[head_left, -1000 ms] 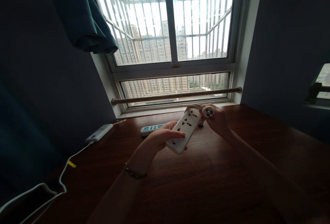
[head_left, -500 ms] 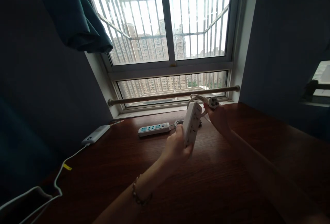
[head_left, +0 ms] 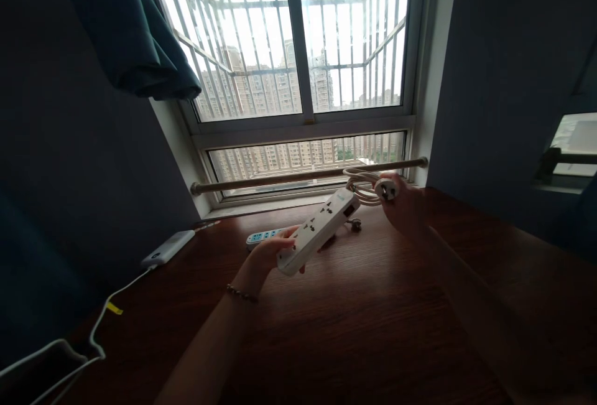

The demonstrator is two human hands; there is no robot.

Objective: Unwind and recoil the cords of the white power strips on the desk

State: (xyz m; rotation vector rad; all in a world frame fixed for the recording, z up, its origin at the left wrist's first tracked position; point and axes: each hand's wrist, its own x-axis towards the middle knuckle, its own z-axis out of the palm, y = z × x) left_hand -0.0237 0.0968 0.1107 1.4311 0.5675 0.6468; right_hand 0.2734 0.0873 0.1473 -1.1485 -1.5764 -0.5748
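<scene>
My left hand [head_left: 273,252] is closed around the lower end of a white power strip [head_left: 321,231], held above the table with its sockets turned up toward me and its far end tilted to the right. A dark switch shows near that far end. My right hand [head_left: 405,203] grips the strip's plug [head_left: 387,190], pins facing me, together with the coiled white cord [head_left: 361,184]. Behind my left hand a second power strip [head_left: 263,236] with blue socket faces lies on the table, partly hidden. Its dark plug [head_left: 355,224] shows beyond the held strip.
On the reddish-brown table [head_left: 326,336], a white boxy device [head_left: 168,248] lies at the left, with a white cable [head_left: 105,311] running from it toward me. A yellow tag [head_left: 114,308] hangs on the cable. A rail [head_left: 280,179] crosses in front of the barred window.
The held power strip has turned from nearly upright to a slanted pose, its socket face now toward me. My left hand moved left; my right hand shifted slightly right with the plug.
</scene>
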